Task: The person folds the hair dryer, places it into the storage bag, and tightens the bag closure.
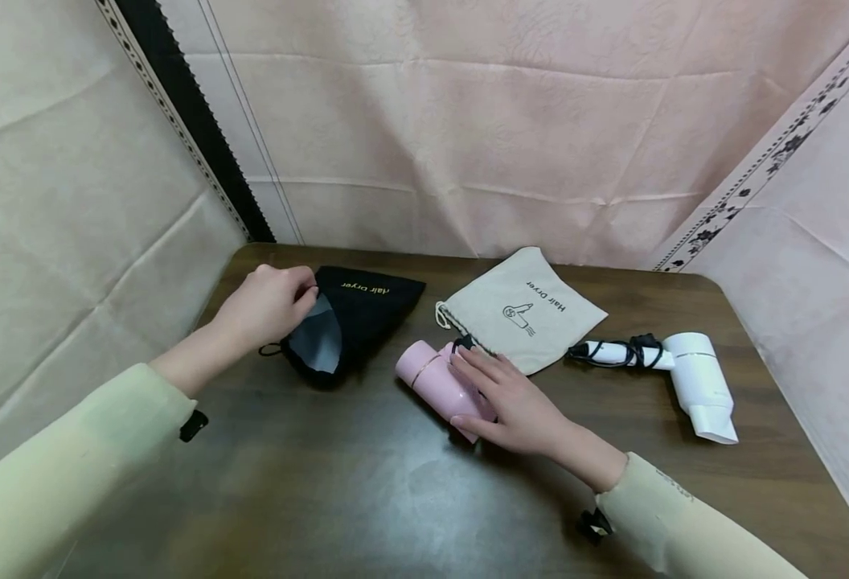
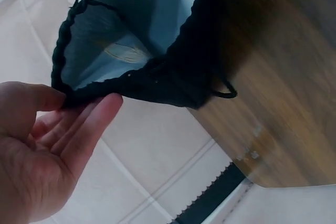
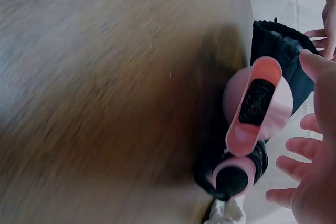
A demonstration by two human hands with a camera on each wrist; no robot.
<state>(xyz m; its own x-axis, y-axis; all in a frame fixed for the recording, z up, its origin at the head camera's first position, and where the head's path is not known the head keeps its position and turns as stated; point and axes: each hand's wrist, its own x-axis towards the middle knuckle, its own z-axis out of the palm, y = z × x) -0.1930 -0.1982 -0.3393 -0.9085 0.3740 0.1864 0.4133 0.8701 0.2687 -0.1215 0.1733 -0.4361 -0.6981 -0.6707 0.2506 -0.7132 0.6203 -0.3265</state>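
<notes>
My left hand [image 1: 268, 301] pinches the rim of a black drawstring bag [image 1: 377, 310] marked "Hair Dryer" between thumb and fingers. The bag's mouth gapes, and its grey-blue lining [image 2: 126, 35] shows in the left wrist view. My right hand [image 1: 507, 402] is spread with fingers extended over a pink hair dryer [image 1: 435, 378], overlapping its body and handle in the head view. From the right wrist, the dryer's flat nozzle [image 3: 254, 106] faces the camera, and a black cord [image 3: 210, 166] is wound about the handle.
A cream drawstring bag [image 1: 526, 310] printed "Hair Dryer" lies flat behind the pink dryer. On the right lies a white hair dryer [image 1: 699, 382] with its black cord wrapped round the handle. Pale cloth [image 1: 468, 145] hangs behind the wooden table [image 1: 309, 498].
</notes>
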